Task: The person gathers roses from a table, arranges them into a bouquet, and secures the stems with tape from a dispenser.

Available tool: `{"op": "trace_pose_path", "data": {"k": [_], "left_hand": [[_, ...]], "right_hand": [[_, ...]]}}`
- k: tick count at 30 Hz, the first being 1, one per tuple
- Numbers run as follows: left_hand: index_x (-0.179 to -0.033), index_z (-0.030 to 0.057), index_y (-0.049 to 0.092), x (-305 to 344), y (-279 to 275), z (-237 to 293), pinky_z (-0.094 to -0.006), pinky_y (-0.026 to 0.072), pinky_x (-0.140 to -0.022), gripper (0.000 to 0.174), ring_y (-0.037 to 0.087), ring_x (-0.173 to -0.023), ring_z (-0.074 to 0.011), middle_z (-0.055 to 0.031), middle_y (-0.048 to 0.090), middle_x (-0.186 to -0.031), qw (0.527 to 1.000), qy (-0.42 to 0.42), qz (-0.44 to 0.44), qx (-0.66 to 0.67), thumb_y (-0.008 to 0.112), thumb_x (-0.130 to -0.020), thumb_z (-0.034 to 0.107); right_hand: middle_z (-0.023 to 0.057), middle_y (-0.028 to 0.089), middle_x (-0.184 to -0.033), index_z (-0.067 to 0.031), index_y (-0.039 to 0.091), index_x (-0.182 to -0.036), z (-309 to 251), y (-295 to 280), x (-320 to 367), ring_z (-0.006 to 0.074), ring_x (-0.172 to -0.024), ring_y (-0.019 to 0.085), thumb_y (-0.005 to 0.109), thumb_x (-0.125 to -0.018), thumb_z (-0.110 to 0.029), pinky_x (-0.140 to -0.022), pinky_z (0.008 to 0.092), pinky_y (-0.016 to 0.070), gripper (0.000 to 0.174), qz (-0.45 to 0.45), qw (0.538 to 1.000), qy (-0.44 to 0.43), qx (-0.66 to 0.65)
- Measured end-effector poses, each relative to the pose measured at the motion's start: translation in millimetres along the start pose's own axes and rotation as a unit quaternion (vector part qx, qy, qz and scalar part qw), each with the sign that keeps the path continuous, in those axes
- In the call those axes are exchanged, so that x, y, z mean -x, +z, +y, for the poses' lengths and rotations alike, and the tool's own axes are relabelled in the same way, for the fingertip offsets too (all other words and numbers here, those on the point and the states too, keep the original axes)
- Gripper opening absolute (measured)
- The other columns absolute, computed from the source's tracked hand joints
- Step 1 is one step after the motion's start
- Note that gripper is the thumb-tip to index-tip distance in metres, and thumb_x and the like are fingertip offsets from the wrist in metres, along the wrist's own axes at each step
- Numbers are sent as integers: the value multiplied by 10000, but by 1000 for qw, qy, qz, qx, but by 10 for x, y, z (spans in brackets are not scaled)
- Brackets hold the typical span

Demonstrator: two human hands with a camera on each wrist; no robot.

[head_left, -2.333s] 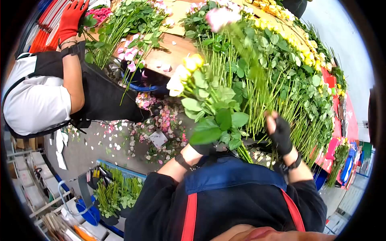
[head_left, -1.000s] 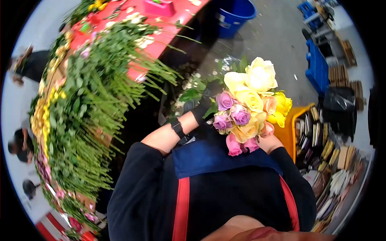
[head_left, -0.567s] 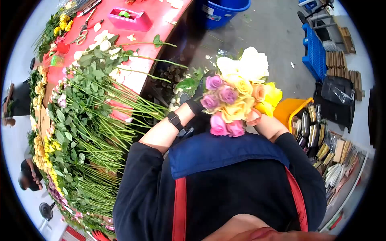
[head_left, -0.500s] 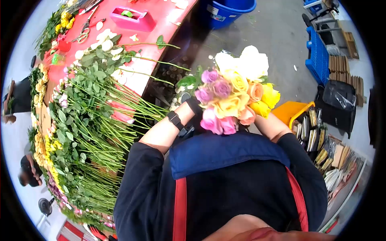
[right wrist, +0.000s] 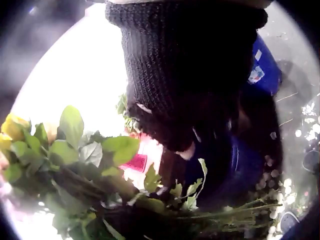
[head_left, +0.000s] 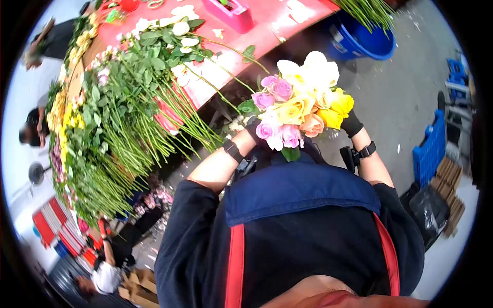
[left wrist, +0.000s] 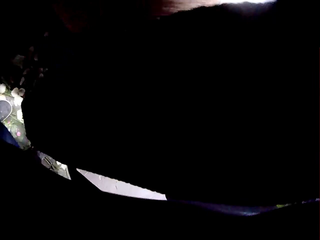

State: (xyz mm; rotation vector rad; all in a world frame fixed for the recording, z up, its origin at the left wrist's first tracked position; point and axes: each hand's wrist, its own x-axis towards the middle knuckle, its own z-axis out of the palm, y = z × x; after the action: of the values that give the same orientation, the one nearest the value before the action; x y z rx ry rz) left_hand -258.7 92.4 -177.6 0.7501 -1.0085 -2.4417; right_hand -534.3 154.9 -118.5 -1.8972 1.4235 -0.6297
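A bouquet of roses (head_left: 295,110) in white, yellow, peach, pink and lilac faces up in front of the chest in the head view. My left hand (head_left: 252,128), in a black glove, grips it from below; the blooms hide most of the fingers. Close by the bouquet's right side is my gloved right hand (head_left: 352,124). In the right wrist view, the right hand (right wrist: 175,80) hangs over the bouquet's leaves (right wrist: 70,127) and stems, its fingers in deep shadow; I cannot tell how they are bent. The left wrist view is almost wholly black.
Many long-stemmed roses (head_left: 118,164) cover the table at left. A pink tape dispenser (head_left: 231,13) stands on its red surface (head_left: 267,25). Beyond are a blue bin (head_left: 345,46) and a blue pallet (head_left: 430,149). Another person (head_left: 105,277) works at lower left.
My view has swung from the flower-laden table side toward the open floor. My right hand left the table's stems, went out of sight under the bouquet, then came out at its right.
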Motion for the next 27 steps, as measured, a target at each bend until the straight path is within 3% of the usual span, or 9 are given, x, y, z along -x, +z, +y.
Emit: {"op": "trace_pose_path", "data": {"k": [1, 2, 3, 5, 7, 8, 20, 24, 27], "left_hand": [[-1167, 20, 542, -76, 45, -6, -318, 492, -875, 262, 582, -1001, -196, -86, 586, -1145, 1000, 10, 16, 0, 537, -920, 105], [-1173, 20, 540, -146, 88, -13, -318, 491, -879, 267, 581, -1007, -197, -88, 584, -1151, 999, 19, 32, 4, 540, -919, 103], [-1179, 20, 538, -212, 148, -19, -318, 490, -884, 273, 579, -1013, -198, -89, 582, -1157, 998, 31, 48, 3, 542, -918, 101], [-1190, 20, 533, -392, 282, -33, -317, 488, -893, 285, 576, -1024, -199, -91, 578, -1168, 996, 53, 75, 5, 548, -915, 96], [-1201, 21, 528, -592, 445, -44, -316, 486, -901, 298, 573, -1036, -201, -93, 574, -1180, 993, 74, 92, 10, 553, -912, 91], [-1207, 21, 526, -697, 526, -44, -316, 485, -906, 305, 571, -1041, -202, -94, 572, -1186, 992, 82, 95, 12, 556, -911, 89], [-1274, 23, 498, -1384, 1129, 88, -311, 471, -959, 391, 552, -1110, -211, -106, 548, -1257, 978, 189, 86, -25, 589, -896, 61], [-1206, 20, 532, -1424, 1161, 216, -324, 494, -942, 288, 575, -1072, -199, -102, 574, -1202, 947, 215, 185, -149, 531, -918, 25], [-1118, 40, 563, -1342, 1232, 527, -370, 469, -876, 266, 561, -999, -250, -119, 583, -1088, 917, 274, 208, -203, 576, -856, 86]], "right_hand": [[156, 596, -1214, -31, 583, -1183, 38, -60, -109, 288, -1146, 547, 632, -854, -138, -990, 379, 421, 349, -24, 996, -71, 57], [159, 575, -1245, -43, 568, -1210, 121, -33, -205, 324, -1169, 523, 642, -843, -183, -1005, 398, 406, 400, -96, 994, 53, -14], [150, 552, -1283, -51, 543, -1248, 204, -33, -163, 326, -1201, 492, 685, -809, -249, -1037, 399, 370, 502, -133, 986, 83, -56], [159, 535, -1303, -68, 526, -1273, 289, -24, -263, 335, -1225, 467, 715, -785, -322, -1067, 414, 325, 582, -194, 980, -26, 45], [153, 505, -1341, -91, 504, -1303, 418, 27, -326, 333, -1272, 418, 718, -779, -387, -1100, 428, 272, 639, -180, 982, -59, -2], [131, 459, -1388, -102, 477, -1329, 713, 175, -272, 316, -1301, 386, 701, -793, -413, -1114, 432, 247, 658, -137, 982, -116, 65], [133, 477, -1368, -82, 463, -1337, 940, -427, -400, 297, -1273, 415, 686, -811, -394, -1084, 412, 283, 651, -120, 979, 49, -158], [134, 482, -1362, -75, 458, -1339, 928, -615, -352, 291, -1264, 425, 681, -817, -388, -1074, 405, 294, 648, -89, 968, 111, -207], [134, 487, -1357, -70, 454, -1341, 846, -702, -375, 286, -1257, 432, 677, -821, -383, -1067, 400, 303, 646, -70, 960, 141, -233]]}}
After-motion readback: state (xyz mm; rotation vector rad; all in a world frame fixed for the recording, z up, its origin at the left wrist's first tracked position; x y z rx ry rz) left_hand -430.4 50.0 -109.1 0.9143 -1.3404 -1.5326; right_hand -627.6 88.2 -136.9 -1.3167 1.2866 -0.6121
